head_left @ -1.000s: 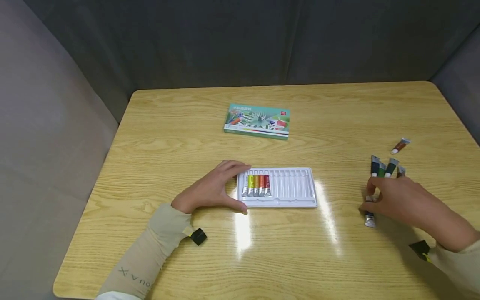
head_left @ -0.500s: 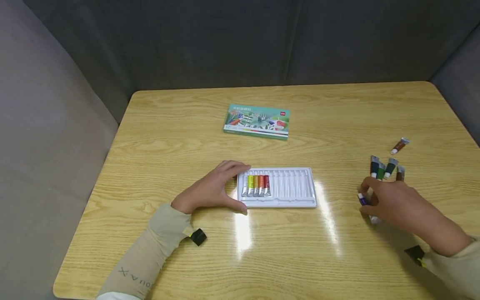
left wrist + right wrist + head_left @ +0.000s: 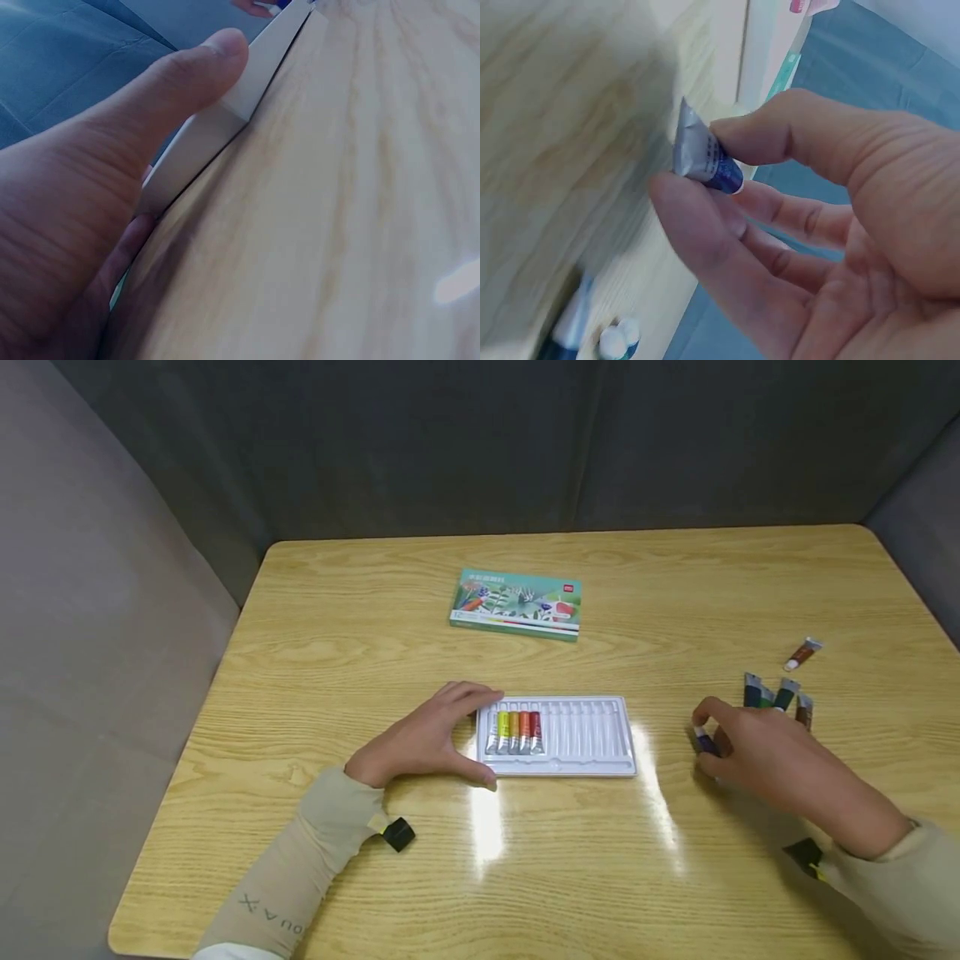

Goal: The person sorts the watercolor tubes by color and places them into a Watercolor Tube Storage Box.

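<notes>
Head view: pinching the blue tube (image 3: 707, 743) in the right hand (image 3: 780, 760), carried left since the earlier frame, nearer the white tray (image 3: 573, 770); partly covering loose tubes (image 3: 786, 694) at right; gripping the tray's left end, unmoved, with the left hand (image 3: 420, 735). Left wrist: showing the tray's outer wall, hiding its inside. Right wrist: mostly obscuring the tube's cap.

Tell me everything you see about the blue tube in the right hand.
The blue tube is pinched in the right-hand grip. Its flattened silvery tail looks metallic, its print too blurred to read; a blue band leads to a white cap pointing away from the person. It is right of the tray.
</notes>
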Demonstrator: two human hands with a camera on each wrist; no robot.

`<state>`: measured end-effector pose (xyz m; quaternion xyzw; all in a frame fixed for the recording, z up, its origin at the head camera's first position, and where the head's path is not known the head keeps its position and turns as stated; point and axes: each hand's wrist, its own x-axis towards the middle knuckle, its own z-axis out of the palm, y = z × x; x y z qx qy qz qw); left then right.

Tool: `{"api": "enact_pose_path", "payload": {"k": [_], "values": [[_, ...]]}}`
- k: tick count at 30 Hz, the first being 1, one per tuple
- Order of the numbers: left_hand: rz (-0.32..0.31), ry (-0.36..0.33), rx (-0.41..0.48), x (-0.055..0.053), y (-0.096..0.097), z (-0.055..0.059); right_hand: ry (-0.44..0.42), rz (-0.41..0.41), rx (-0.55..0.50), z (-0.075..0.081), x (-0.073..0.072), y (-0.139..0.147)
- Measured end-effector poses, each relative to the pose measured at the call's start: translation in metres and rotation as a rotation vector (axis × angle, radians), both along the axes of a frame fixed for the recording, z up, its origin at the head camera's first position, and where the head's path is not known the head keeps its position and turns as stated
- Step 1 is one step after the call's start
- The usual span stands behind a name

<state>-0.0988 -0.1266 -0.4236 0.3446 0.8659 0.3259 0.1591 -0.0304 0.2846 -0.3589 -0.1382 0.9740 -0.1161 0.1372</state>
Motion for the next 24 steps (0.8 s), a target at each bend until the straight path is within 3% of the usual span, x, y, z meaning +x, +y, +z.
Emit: {"api": "enact_pose_path", "payload": {"k": [6,10,24], "values": [[-0.003,0.003,-0.005,0.0,0.0,0.0,0.1,0.016,-0.054,0.004,-0.006,-0.019],[-0.007,0.007,-0.005,0.0,0.0,0.0,0.122,-0.007,-0.078,0.006,-0.012,-0.033],[-0.001,0.011,-0.007,0.0,0.0,0.0,0.0,-0.103,-0.137,0.013,-0.031,-0.085]]}}
